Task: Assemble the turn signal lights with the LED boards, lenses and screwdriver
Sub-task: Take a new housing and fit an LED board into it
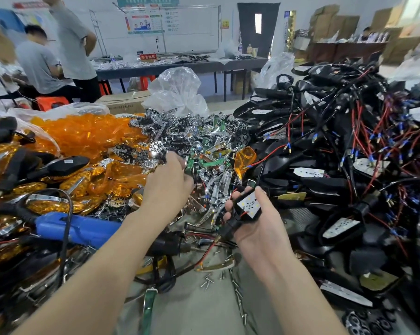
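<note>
Right hand (259,233) gripped a housing (252,217), board (248,201) already in; left hand (170,180) in the chrome pile (180,139), grasp unclear; lens (244,160), screws (207,282) not yet on

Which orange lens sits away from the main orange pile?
The lone orange lens on the right edge of the chrome parts heap, beside the black housings; the rest are heaped on the left.
</note>
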`<state>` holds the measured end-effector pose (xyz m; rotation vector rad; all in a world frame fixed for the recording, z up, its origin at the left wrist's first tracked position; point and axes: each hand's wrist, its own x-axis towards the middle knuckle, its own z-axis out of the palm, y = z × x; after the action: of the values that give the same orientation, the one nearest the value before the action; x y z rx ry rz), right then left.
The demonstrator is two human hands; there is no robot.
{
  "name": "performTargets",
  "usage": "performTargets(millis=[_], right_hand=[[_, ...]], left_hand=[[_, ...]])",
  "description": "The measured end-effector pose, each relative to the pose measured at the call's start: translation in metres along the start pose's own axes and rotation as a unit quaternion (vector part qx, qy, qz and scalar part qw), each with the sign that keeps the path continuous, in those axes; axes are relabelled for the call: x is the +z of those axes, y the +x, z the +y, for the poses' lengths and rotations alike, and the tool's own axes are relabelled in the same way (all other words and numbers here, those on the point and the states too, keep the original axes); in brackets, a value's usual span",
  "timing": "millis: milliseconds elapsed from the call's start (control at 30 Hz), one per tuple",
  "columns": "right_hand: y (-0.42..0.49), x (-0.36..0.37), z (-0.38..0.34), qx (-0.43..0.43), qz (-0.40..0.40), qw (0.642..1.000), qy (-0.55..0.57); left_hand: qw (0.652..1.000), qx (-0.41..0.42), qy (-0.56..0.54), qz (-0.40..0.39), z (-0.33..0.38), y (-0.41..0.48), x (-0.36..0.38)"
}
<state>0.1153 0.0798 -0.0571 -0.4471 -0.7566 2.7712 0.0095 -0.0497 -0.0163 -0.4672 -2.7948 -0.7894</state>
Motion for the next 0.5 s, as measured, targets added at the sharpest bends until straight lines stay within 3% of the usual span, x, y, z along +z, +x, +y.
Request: performTargets(millis=[100, 167, 500], right_hand=[[-0.002, 0.001, 0.0, -0.003, -0.005, 1.0, -0.008], [-0.004, 0.002, -0.001, -0.006, -0.007, 1.0, -0.011], [-0.009, 0.004, 0.001, -0.013, -0.02, 1.0, -0.016]], left_hand=[[0.97, 0.004, -0.235, 0.068, 0.005, -0.025, -0.019], [0.944, 0.023, -0.309, 0.11, 0.003, -0.053, -0.024], [0.887, -0.038, -0.439, 0.134, -0.022, -0.095, -0.008]])
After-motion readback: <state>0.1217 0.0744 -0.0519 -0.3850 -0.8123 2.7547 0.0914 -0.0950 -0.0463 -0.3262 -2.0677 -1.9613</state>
